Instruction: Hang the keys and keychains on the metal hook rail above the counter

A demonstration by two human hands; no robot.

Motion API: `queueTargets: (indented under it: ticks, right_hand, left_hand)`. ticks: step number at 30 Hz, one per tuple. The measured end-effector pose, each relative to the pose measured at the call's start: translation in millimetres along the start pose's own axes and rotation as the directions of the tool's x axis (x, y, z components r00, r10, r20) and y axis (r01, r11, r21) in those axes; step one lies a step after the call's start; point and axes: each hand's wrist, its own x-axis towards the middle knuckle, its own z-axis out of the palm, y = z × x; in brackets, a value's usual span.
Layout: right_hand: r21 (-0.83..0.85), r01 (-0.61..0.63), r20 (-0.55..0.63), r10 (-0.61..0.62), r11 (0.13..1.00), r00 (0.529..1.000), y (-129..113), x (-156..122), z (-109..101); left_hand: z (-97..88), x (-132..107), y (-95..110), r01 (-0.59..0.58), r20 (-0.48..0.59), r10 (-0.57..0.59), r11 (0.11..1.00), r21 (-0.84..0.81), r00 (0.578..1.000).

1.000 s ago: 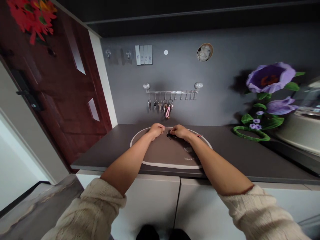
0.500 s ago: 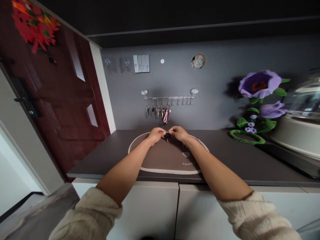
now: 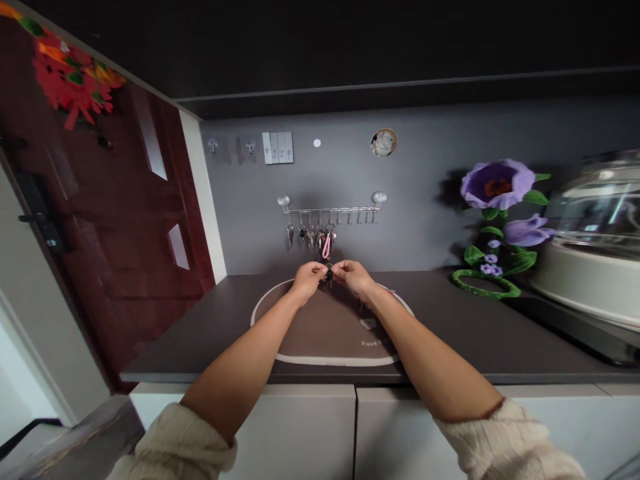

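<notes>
Between my two hands hangs a small bunch of keys [image 3: 329, 276] on a ring, dark and metallic. My left hand [image 3: 310, 277] pinches its left side with thumb and fingertips. From the right, my right hand [image 3: 353, 275] grips the ring in the same way. Both hands are just above a brown mat [image 3: 320, 333] with a pale rim. Behind them on the wall, a clear hook rail [image 3: 333, 211] carries several keys on its left hooks, one with a pink strap [image 3: 327, 246]. Hooks at the rail's right end hold nothing.
Purple artificial flowers [image 3: 497, 187] and a glass-topped appliance [image 3: 595, 260] stand at the right of the dark counter [image 3: 450, 333]. A dark cabinet [image 3: 320, 53] overhangs the top. On the left is a red-brown door [image 3: 130, 220]. White switches [image 3: 278, 147] are on the wall.
The view has tipped upward slightly, so the scene sits lower in the picture. Both hands still hold the keys, which hang a little nearer the rail in the picture.
</notes>
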Motion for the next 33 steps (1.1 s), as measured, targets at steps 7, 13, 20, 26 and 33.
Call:
queueTargets:
  ticks: [7,13,20,26,33]
  right_hand:
    - [-0.034,0.103,-0.076,-0.105,0.994,0.992,-7.0,-0.8,-0.7]
    - [-0.055,0.231,-0.130,-0.236,0.971,0.963,-10.5,5.6,-4.6]
    - [-0.020,0.257,-0.233,-0.254,0.966,0.939,-25.2,26.5,-14.9]
    - [0.013,0.173,-0.364,-0.157,0.985,0.918,-45.4,47.1,-18.2]
    - [0.158,0.100,-0.438,-0.021,0.982,0.899,-59.7,69.3,-16.0]
  left_hand:
    - [1.7,1.0,1.5,-0.090,-0.031,0.089,0.995,-0.030,0.996]
    - [2.0,0.5,4.0,-0.111,-0.063,0.107,0.992,-0.063,0.992]
    - [3.1,1.2,1.3,-0.089,-0.077,0.086,0.995,-0.044,0.993]
    - [4.4,0.7,-0.2,-0.087,-0.063,0.085,0.996,-0.032,0.994]
    - [4.6,1.8,-3.8,-0.101,-0.045,0.101,0.995,0.004,0.994]
